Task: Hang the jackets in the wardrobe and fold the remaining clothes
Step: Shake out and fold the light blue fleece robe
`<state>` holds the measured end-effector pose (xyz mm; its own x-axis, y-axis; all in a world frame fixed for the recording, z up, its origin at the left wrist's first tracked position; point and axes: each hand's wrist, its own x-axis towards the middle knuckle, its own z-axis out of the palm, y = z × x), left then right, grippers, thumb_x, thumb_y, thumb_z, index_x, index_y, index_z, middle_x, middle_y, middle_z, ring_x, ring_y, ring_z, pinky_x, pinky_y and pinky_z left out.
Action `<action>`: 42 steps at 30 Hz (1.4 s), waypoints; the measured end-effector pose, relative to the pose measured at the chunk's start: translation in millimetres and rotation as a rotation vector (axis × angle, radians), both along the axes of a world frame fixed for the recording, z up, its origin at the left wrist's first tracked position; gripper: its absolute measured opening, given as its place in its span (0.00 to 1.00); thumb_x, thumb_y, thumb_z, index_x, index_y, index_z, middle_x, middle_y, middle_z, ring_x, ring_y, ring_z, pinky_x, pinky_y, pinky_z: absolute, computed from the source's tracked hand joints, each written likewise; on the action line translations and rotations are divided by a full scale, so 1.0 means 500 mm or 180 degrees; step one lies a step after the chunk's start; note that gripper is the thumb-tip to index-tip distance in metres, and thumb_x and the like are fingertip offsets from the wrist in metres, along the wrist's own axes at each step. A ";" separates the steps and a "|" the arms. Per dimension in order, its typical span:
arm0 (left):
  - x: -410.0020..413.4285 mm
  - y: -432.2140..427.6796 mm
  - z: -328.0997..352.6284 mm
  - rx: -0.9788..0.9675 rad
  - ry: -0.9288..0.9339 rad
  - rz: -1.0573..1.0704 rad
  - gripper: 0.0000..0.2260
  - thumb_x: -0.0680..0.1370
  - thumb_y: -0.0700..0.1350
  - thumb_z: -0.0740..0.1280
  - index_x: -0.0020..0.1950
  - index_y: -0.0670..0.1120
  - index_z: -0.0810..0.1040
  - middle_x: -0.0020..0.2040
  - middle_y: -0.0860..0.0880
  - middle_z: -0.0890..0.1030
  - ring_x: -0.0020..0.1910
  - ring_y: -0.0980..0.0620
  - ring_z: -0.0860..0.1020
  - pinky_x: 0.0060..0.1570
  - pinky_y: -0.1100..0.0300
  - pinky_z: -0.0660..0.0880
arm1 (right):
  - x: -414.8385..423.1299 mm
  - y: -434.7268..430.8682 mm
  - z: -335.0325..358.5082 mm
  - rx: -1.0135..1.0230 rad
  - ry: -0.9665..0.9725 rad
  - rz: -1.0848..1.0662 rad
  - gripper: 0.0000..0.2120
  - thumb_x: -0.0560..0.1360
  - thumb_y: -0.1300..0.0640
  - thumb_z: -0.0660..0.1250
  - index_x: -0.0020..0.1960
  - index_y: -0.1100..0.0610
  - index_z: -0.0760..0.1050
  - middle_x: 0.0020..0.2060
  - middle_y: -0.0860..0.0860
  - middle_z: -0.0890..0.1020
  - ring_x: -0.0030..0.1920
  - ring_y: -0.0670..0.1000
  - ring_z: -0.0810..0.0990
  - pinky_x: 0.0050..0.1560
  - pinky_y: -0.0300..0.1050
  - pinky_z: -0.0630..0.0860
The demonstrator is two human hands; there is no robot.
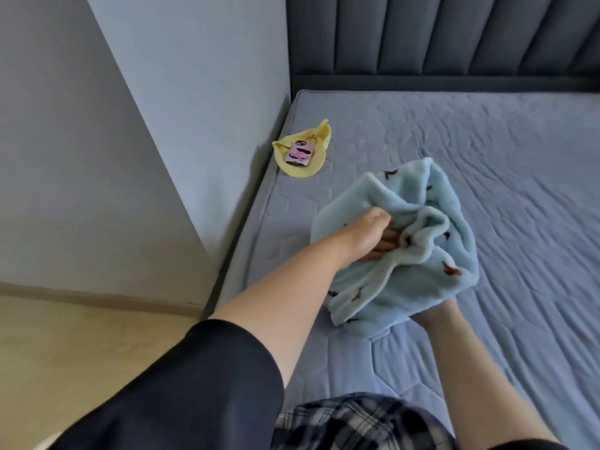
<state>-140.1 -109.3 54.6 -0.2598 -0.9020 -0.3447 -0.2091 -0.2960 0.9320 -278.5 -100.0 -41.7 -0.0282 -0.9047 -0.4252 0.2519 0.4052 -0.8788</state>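
Overhead, quilted blue mattress (487, 177), grey headboard (438, 34).

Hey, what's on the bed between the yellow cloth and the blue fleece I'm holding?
Nothing: in the head view, only bare quilted mattress lies between the yellow cloth and the blue fleece.

The fleece garment (402, 241) lies bunched on the bed (503, 196), near the bed's left edge. Behind it and to its left, well apart, a small cloth (300, 157) lies at the bed's left edge with a phone (299, 152) on top. Behind the garment, the headboard (438, 40) stands along the bed's far end. Left of the garment, past the bed's edge, a wall (113, 141) rises from the floor (81, 345).
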 end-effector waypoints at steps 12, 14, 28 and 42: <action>-0.067 -0.030 -0.106 -0.1309 -0.2316 -0.1531 0.15 0.80 0.39 0.54 0.64 0.41 0.74 0.63 0.42 0.77 0.60 0.43 0.73 0.56 0.56 0.69 | -0.077 -0.133 0.126 -0.1594 0.2486 -0.0004 0.19 0.74 0.47 0.68 0.64 0.47 0.74 0.67 0.50 0.72 0.61 0.48 0.72 0.56 0.42 0.67; -0.075 -0.032 -0.112 -0.1383 -0.2312 -0.1507 0.17 0.78 0.36 0.56 0.66 0.38 0.72 0.66 0.42 0.74 0.65 0.46 0.71 0.59 0.57 0.67 | -0.047 -0.160 0.129 -0.1672 0.3547 0.0863 0.23 0.73 0.47 0.70 0.67 0.46 0.73 0.73 0.51 0.64 0.72 0.53 0.61 0.68 0.51 0.61; 0.032 -0.099 -0.194 -0.2372 -0.3793 -0.0619 0.28 0.82 0.55 0.50 0.78 0.53 0.42 0.79 0.52 0.40 0.77 0.48 0.39 0.73 0.40 0.45 | -0.021 -0.187 -0.020 -0.1062 0.2918 0.0668 0.15 0.82 0.49 0.54 0.60 0.54 0.74 0.50 0.53 0.79 0.56 0.56 0.77 0.48 0.41 0.67; -0.030 -0.178 -0.228 -0.2129 -0.4365 -0.1020 0.26 0.81 0.57 0.47 0.78 0.53 0.45 0.79 0.50 0.43 0.77 0.43 0.41 0.69 0.33 0.44 | -0.109 -0.081 -0.085 -0.1715 0.3603 0.0261 0.16 0.78 0.63 0.63 0.65 0.60 0.75 0.66 0.59 0.73 0.67 0.59 0.68 0.69 0.50 0.63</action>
<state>-155.0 -198.2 -59.4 -0.2991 -0.9532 -0.0438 -0.9502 0.3017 -0.0780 -333.2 -140.3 -84.1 -0.0708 -0.9720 0.2241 -0.7594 -0.0931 -0.6440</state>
